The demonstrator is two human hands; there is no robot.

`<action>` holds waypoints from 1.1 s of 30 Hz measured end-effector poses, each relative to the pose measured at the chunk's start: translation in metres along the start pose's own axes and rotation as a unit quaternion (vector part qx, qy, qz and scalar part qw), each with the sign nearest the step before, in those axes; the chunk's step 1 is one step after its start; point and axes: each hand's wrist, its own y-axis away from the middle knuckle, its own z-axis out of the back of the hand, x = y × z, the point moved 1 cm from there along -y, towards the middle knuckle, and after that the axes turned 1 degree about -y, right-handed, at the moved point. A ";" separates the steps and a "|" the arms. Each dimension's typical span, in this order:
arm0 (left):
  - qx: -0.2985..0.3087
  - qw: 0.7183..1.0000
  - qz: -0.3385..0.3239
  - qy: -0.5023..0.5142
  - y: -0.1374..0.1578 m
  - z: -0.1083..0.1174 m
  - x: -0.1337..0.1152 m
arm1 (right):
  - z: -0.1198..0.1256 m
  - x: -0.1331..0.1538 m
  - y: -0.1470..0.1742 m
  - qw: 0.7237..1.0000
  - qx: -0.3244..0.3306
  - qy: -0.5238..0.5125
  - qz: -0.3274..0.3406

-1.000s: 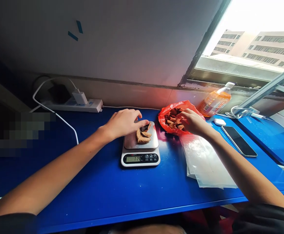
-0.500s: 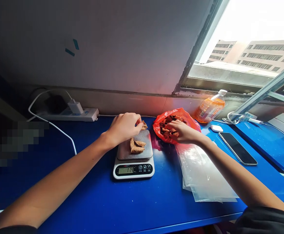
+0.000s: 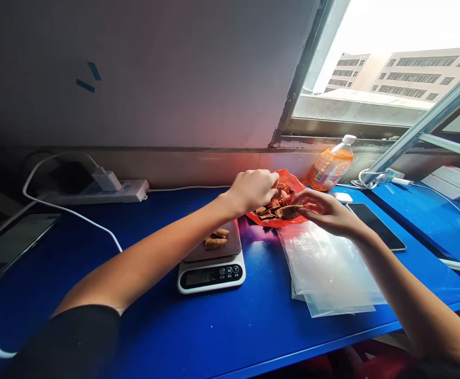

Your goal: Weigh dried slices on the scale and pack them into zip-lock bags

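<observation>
My left hand (image 3: 253,189) reaches over the left side of a red plastic bag (image 3: 293,180) filled with brown dried peel pieces (image 3: 281,197). Its fingers are curled, and whatever they pinch is hidden. At the bag's right edge, my right hand (image 3: 330,213) has a dried peel piece (image 3: 291,211) between thumb and fingers. Below my left forearm stands a white kitchen scale (image 3: 212,273) with a metal plate. A few lighter brown peel pieces (image 3: 216,241) lie on that plate, partly covered by the forearm. The scale's display is too dim to read.
Clear plastic bags (image 3: 328,273) lie under my right hand and forearm. Behind stand an orange drink bottle (image 3: 331,164) and, further left, a power strip (image 3: 131,190) with a white cable. A phone (image 3: 380,226) and a white earbud case (image 3: 342,198) lie at right; another phone (image 3: 17,242) lies at left.
My left hand has moved right, from above the scale with a peel piece to the red bag. The right hand has drawn back to the bag's right edge. The view has shifted slightly.
</observation>
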 end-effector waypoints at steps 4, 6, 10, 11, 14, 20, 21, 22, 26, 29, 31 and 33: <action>0.065 0.997 -0.042 -0.030 -0.007 -0.027 0.001 | -0.002 -0.008 0.006 0.995 -0.090 0.034 -0.009; 0.104 0.993 -0.037 -0.040 -0.002 -0.034 0.007 | -0.003 -0.012 0.002 0.986 -0.142 0.086 -0.008; 0.158 0.986 -0.007 -0.055 0.008 -0.038 0.021 | -0.015 -0.012 -0.013 0.963 -0.164 0.214 0.016; 0.166 0.984 0.001 -0.057 0.009 -0.039 0.022 | -0.021 -0.010 -0.017 0.957 -0.151 0.247 0.025; 0.171 0.983 0.024 -0.065 0.009 -0.042 0.019 | -0.040 0.002 -0.028 0.944 -0.080 0.315 0.055; 0.153 0.984 0.048 -0.071 0.005 -0.047 0.008 | -0.047 0.008 -0.023 0.916 0.089 0.387 0.053; 0.152 0.985 0.050 -0.069 0.004 -0.046 0.008 | -0.044 0.005 -0.020 0.911 0.094 0.399 0.045; 0.151 0.985 0.053 -0.065 0.004 -0.046 0.009 | -0.040 0.002 -0.016 0.909 0.094 0.405 0.042; 0.144 0.987 0.060 -0.044 0.003 -0.041 0.016 | -0.033 -0.006 -0.006 0.918 0.081 0.383 0.062; 0.143 0.988 0.051 -0.035 0.004 -0.040 0.020 | -0.033 -0.006 -0.010 0.922 0.038 0.380 0.062; 0.149 0.988 0.029 -0.034 0.006 -0.042 0.020 | -0.036 -0.002 -0.014 0.920 0.005 0.385 0.069; 0.160 0.987 -0.006 -0.030 0.009 -0.045 0.019 | -0.042 0.004 -0.017 0.919 -0.004 0.387 0.076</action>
